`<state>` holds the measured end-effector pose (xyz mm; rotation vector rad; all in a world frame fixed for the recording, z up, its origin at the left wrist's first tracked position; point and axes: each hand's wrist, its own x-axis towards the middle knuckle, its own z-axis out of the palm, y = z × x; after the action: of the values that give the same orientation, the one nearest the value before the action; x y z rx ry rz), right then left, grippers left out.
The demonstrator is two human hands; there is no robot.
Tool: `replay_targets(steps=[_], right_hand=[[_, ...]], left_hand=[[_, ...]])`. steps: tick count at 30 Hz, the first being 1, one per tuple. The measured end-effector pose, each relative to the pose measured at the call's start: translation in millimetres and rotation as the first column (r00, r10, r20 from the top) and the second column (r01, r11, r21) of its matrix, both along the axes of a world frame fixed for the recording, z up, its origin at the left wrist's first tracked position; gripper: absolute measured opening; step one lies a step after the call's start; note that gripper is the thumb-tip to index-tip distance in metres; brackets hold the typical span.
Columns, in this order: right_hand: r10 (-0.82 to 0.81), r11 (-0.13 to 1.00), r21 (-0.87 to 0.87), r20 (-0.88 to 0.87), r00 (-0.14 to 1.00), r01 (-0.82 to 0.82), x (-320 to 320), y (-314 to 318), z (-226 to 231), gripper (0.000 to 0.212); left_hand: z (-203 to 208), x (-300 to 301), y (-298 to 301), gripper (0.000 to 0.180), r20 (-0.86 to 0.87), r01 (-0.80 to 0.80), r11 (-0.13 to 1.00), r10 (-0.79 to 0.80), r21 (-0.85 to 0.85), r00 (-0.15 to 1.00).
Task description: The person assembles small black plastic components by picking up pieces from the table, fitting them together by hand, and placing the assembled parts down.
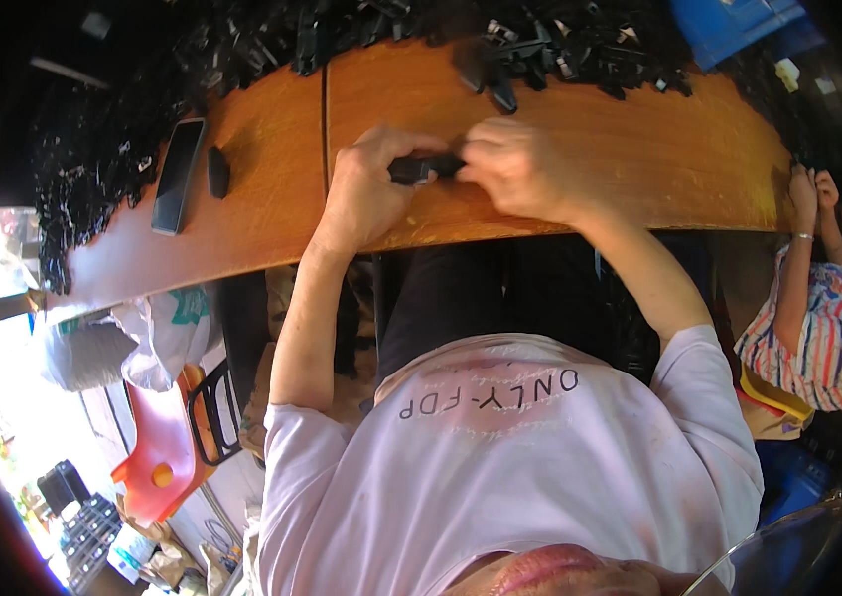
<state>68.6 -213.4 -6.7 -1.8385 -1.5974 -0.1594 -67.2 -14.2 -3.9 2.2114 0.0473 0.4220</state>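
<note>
Between my two hands, just above the near part of the wooden table (630,169), is a small dark plastic piece (415,169), too blurred to name more exactly. My left hand (369,181) grips its left end between thumb and fingers. At its other end my right hand (518,171) pinches with curled fingers, slightly smeared by motion. Beyond the hands lies a heap of small black plastic parts (540,55), some with shiny bits. A similar dark piece (217,172) rests apart on the left of the table.
A smartphone (180,177) lies at left, beside more heaped black parts (93,189). A blue bin (739,30) stands at the far right. Another person (808,328) in a striped top works at the right end. A pink-orange chair (161,457) and white plastic bags (148,338) are below left.
</note>
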Motion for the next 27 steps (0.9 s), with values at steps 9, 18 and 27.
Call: replay_targets(steps=[9,18,27], right_hand=[[-0.028,0.994,0.104,0.098,0.995,0.018,-7,6,-12,0.020],[-0.679,0.734,0.198,0.222,0.700,0.649,99,-110,-20,0.025],[-0.455,0.886,0.164,0.126,0.881,0.434,59,-96,-20,0.033]], left_hand=[[-3,-22,0,0.041,0.029,-0.102,0.994,0.102,0.023,0.994],[38,-176,8,0.054,-0.493,-0.069,0.992,0.111,0.103,0.863],[59,12,0,0.034,0.013,-0.168,0.974,0.168,0.153,0.986]])
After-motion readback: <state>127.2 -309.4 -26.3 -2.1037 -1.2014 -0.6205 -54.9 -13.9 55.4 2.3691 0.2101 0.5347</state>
